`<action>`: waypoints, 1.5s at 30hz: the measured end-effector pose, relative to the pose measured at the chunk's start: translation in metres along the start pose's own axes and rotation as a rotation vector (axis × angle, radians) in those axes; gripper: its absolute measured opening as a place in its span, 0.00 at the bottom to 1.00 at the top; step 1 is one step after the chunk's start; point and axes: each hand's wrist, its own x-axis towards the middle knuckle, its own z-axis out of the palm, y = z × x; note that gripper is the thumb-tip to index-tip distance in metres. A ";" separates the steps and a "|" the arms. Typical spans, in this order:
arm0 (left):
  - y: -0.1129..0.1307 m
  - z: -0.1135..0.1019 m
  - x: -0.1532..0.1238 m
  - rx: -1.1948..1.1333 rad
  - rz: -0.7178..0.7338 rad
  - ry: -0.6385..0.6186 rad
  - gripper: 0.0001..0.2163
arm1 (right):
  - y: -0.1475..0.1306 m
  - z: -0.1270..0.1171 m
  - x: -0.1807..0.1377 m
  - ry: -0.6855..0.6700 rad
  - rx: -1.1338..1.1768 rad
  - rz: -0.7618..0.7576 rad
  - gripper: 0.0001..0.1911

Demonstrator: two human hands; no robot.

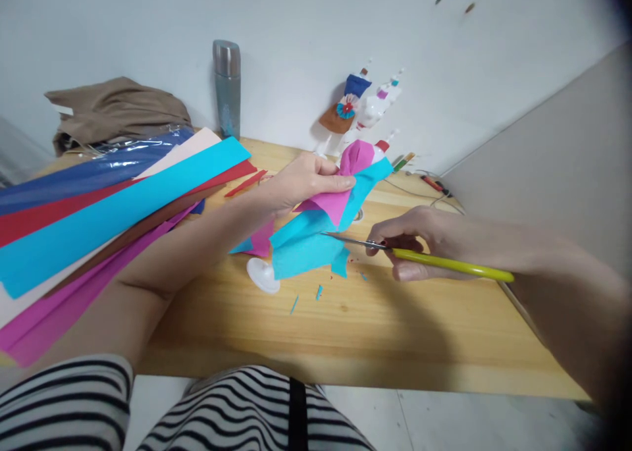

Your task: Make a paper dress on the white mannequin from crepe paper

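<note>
My left hand point(301, 182) is closed around a small doll figure wrapped in magenta paper point(340, 191) and cyan paper point(303, 243); the figure's white round base point(263, 274) shows below. My right hand point(412, 235) grips yellow-handled scissors point(444, 262). Their metal blades point(348, 240) point left into the cyan paper's edge. Small cyan scraps point(318, 291) lie on the wooden table point(345, 332) under the work.
A fan of long crepe-paper sheets point(99, 220) in cyan, red, blue, brown and magenta covers the table's left. A steel flask point(227, 89) and brown cloth point(116, 105) stand at the back. Two dressed paper dolls point(360, 105) lean on the wall. Pens and a cable point(429, 181) lie back right.
</note>
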 end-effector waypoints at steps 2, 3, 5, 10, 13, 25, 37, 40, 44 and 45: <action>0.000 0.000 0.000 0.046 0.027 0.021 0.16 | 0.001 0.000 0.000 0.005 0.005 0.008 0.19; 0.000 0.000 0.000 0.068 0.042 0.030 0.16 | 0.001 -0.001 0.000 0.007 0.005 0.007 0.19; -0.001 0.000 0.000 0.095 0.060 0.040 0.17 | 0.000 -0.001 0.001 0.007 -0.001 0.012 0.19; -0.003 0.001 -0.001 0.134 0.090 0.056 0.19 | -0.001 0.000 0.006 0.011 0.022 0.012 0.21; -0.005 0.001 -0.001 0.116 0.096 0.064 0.17 | 0.003 0.000 0.008 0.027 0.027 -0.010 0.22; 0.001 0.006 -0.007 0.059 0.073 0.123 0.16 | 0.004 0.001 0.012 0.101 -0.002 0.019 0.25; -0.001 0.006 -0.007 0.095 0.085 0.123 0.15 | -0.006 0.003 0.013 0.136 -0.069 -0.023 0.22; -0.001 0.005 -0.006 0.095 0.073 0.110 0.15 | -0.006 0.004 0.014 0.156 -0.075 -0.033 0.21; -0.003 0.005 -0.004 0.101 0.084 0.106 0.15 | -0.006 0.006 0.014 0.170 -0.046 -0.053 0.20; -0.004 0.004 -0.004 0.102 0.094 0.110 0.15 | -0.005 0.007 0.014 0.194 -0.032 -0.059 0.20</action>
